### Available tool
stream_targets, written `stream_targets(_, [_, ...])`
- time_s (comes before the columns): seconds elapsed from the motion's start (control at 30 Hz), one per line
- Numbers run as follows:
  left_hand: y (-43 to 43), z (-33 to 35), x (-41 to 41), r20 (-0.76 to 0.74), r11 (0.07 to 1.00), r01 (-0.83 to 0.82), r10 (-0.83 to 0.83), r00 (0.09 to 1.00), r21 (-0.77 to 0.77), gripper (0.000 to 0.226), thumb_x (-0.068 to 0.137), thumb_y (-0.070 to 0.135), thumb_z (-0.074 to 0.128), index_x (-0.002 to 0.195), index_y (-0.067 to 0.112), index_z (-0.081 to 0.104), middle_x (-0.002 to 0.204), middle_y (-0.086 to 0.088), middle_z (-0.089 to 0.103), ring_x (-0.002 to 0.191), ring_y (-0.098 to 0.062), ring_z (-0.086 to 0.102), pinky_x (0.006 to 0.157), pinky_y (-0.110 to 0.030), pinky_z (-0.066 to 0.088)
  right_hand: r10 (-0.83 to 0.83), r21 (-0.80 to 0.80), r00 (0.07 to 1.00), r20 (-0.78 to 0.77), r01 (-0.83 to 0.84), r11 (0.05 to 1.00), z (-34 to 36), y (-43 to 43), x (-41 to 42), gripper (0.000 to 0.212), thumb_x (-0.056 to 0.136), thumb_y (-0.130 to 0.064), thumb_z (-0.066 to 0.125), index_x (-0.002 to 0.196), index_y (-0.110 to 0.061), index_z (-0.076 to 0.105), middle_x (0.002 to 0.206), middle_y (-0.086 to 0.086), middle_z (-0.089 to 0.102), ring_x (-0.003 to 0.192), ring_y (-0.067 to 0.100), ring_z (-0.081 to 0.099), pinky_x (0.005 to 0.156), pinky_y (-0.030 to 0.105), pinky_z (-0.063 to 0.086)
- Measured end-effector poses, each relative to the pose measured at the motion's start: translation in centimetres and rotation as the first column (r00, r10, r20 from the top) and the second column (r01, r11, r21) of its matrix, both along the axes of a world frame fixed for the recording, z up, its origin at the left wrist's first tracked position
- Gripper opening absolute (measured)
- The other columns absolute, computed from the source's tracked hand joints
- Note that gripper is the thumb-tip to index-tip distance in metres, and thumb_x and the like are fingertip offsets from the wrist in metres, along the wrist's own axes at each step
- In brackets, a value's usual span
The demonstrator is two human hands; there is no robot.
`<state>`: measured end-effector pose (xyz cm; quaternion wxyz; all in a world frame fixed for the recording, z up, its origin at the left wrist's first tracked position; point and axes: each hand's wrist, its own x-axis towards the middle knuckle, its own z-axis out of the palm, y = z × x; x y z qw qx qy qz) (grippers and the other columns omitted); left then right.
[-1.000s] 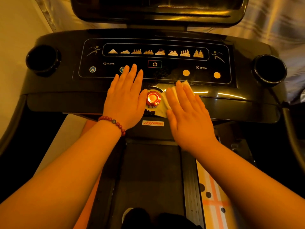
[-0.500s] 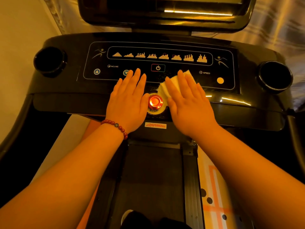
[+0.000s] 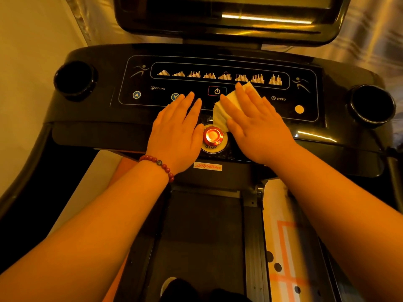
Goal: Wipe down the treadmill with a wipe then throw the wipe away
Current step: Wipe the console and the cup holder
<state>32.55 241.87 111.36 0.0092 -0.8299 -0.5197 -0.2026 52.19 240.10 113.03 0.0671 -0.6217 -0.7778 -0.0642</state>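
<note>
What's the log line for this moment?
phase: wiping | right hand: pressing wipe flat on console | left hand: flat on console, no wipe | stop button: uncovered between hands

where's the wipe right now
In the head view, the wipe lies flat on the treadmill console under the right hand, just right of the power button and above the red stop button.

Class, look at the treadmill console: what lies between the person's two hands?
In the head view, the lit red STOP button sits between the left hand and the right hand, which presses a white wipe flat.
</note>
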Motion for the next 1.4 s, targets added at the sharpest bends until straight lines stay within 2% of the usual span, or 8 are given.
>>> stream_targets(0.13, [1.0,0.7,-0.5,-0.020,1.000,0.013,-0.013,1.000,0.018,0.058,0.098,0.037,0.023,0.151,0.014,0.027,0.159,-0.007,0.022,0.146,-0.026,0.018,0.116,-0.040,0.017,0.038,0.014,0.999,0.015,-0.038,0.999,-0.8,-1.5,0.1,0.062,0.095,-0.050,0.001,0.154,-0.032,0.003,0.163,0.006,-0.001,0.149,0.025,-0.004,0.114,0.036,-0.005])
stream_targets(0.27, [2.8,1.4,-0.5,-0.070,1.000,0.019,-0.018,0.997,0.014,0.054,0.104,0.032,0.028,0.153,0.014,0.018,0.161,-0.005,0.010,0.149,-0.023,0.007,0.118,-0.036,0.008,-0.023,-0.001,1.000,-0.005,0.023,1.000,-0.2,0.0,-0.3,0.060,0.097,-0.054,0.003,0.153,-0.034,-0.001,0.163,0.004,-0.007,0.149,0.023,-0.010,0.114,0.036,-0.008])
stream_targets(0.4, [4.0,1.7,-0.3,-0.085,0.999,0.030,-0.029,0.996,0.016,0.055,0.103,0.034,0.026,0.154,0.015,0.014,0.162,-0.005,0.007,0.149,-0.021,0.002,0.119,-0.037,0.006,-0.066,0.006,0.998,-0.010,0.066,0.998,0.7,2.3,-0.6,0.054,0.103,-0.044,0.016,0.154,-0.033,-0.001,0.162,0.005,-0.009,0.149,0.024,-0.010,0.118,0.040,-0.004])
stream_targets(0.6, [4.2,1.2,-0.5,-0.077,0.999,0.036,-0.034,0.996,0.031,0.055,0.103,0.034,0.025,0.154,0.015,0.015,0.162,-0.005,0.009,0.149,-0.021,0.004,0.119,-0.036,0.004,-0.020,0.014,1.000,0.012,0.020,1.000,0.3,1.2,-1.0,0.060,0.097,-0.050,0.005,0.154,-0.033,0.002,0.163,0.005,-0.003,0.149,0.025,-0.007,0.113,0.035,-0.006])
stream_targets(0.8, [4.3,1.1,-0.5,-0.070,0.998,0.045,-0.041,0.997,0.052,0.062,0.096,0.039,0.016,0.153,0.013,0.020,0.161,-0.007,0.015,0.149,-0.023,0.009,0.118,-0.037,0.007,-0.084,0.020,0.996,-0.015,0.085,0.996,1.7,4.5,-1.5,0.054,0.105,-0.039,0.019,0.155,-0.027,0.002,0.163,0.007,-0.005,0.149,0.026,-0.008,0.119,0.042,0.000])
stream_targets(0.97, [4.4,1.1,-0.7,-0.013,0.996,0.061,-0.061,0.998,0.062,0.061,0.097,0.038,0.018,0.152,0.014,0.025,0.160,-0.007,0.019,0.148,-0.023,0.013,0.116,-0.034,0.007,-0.063,0.078,0.998,-0.031,0.065,0.995,0.4,2.8,-2.8,0.059,0.099,-0.043,0.014,0.155,-0.023,0.012,0.162,0.009,0.005,0.149,0.028,0.000,0.117,0.039,0.002])
stream_targets(1.13, [4.4,0.9,-0.9,-0.011,0.993,0.082,-0.081,0.997,0.084,0.063,0.095,0.039,0.015,0.151,0.013,0.026,0.159,-0.008,0.021,0.147,-0.024,0.016,0.116,-0.035,0.010,-0.126,0.031,0.992,-0.032,0.127,0.991,1.1,3.4,-2.4,0.057,0.101,-0.045,0.013,0.154,-0.030,0.003,0.163,0.005,-0.004,0.149,0.025,-0.006,0.118,0.040,0.000])
stream_targets(1.4, [4.3,1.0,-1.1,-0.045,0.994,0.088,-0.085,0.995,0.059,0.056,0.103,0.033,0.030,0.153,0.014,0.017,0.161,-0.007,0.010,0.149,-0.023,0.005,0.119,-0.037,0.004,-0.229,0.049,0.971,-0.063,0.232,0.971,1.5,4.5,-3.1,0.054,0.105,-0.037,0.020,0.155,-0.026,0.004,0.163,0.008,-0.004,0.149,0.026,-0.006,0.119,0.044,0.002])
